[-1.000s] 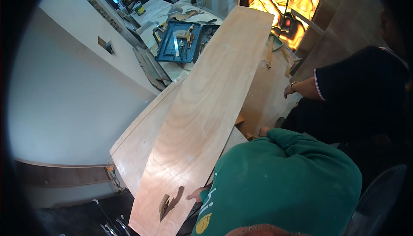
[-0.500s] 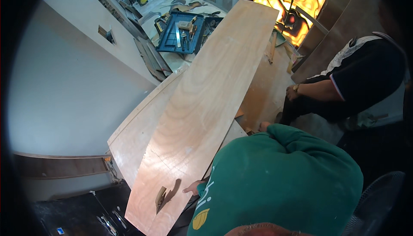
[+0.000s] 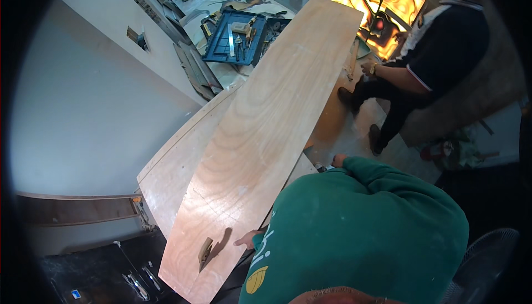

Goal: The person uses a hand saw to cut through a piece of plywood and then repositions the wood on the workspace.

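Observation:
A long, pale wooden board (image 3: 266, 115) lies at a slant across the middle, on top of a second, wider panel (image 3: 166, 182). At the board's near right edge, my left hand (image 3: 247, 239) is closed on the rim, its visible fingers on the upper face. Next to it on the board rests a small brown wooden tool (image 3: 205, 253), shaped like a hand plane, casting a shadow. My right hand (image 3: 338, 160) is at the far side of my green sweater, right of the board. It looks closed around something dark and partly hidden that I cannot make out.
A co-worker (image 3: 432, 60) in dark clothes stands at the far right, near a flame-patterned glowing panel (image 3: 382, 10). A blue tool tray (image 3: 224, 43) with hand tools sits on a covered table beyond. At left is a pale wall (image 3: 100, 110); a fan (image 3: 490, 268) stands lower right.
The co-worker has moved farther away, toward the glowing panel, and now stands with legs apart. My hands, the board and the brown tool stay nearly where they were.

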A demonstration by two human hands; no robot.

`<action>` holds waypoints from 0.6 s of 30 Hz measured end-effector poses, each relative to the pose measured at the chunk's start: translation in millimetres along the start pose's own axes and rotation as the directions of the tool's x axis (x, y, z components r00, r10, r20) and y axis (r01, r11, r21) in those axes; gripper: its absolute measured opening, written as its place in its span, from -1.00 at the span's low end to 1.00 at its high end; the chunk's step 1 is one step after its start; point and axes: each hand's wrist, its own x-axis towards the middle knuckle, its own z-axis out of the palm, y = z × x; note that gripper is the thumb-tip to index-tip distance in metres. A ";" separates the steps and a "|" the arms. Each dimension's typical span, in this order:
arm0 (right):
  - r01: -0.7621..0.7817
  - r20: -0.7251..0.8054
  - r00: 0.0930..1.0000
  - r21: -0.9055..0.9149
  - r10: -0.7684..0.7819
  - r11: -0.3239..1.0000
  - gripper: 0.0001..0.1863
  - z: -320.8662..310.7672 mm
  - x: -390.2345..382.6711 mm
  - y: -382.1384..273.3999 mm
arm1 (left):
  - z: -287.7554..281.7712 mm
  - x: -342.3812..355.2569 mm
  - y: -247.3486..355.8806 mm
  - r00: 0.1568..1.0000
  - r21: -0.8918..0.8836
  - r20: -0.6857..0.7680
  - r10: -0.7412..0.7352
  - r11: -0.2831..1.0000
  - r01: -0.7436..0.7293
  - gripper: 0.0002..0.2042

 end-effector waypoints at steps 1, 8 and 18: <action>-0.010 0.010 1.000 -0.031 0.011 0.999 -0.49 -0.8 1.0 0.2 | 0.5 -3.8 -0.2 1.000 -0.016 -0.020 -0.009 1.000 0.009 0.18; 0.053 -0.003 0.999 -0.044 -0.053 0.998 -0.51 -0.5 10.9 0.7 | -9.3 -40.0 -2.7 0.949 -0.083 -0.164 0.268 0.955 -0.284 0.19; 0.046 -0.002 0.999 -0.031 -0.046 0.998 -0.52 -3.4 9.0 -4.0 | 4.4 -5.6 -5.1 0.966 -0.021 -0.197 0.166 0.985 -0.173 0.17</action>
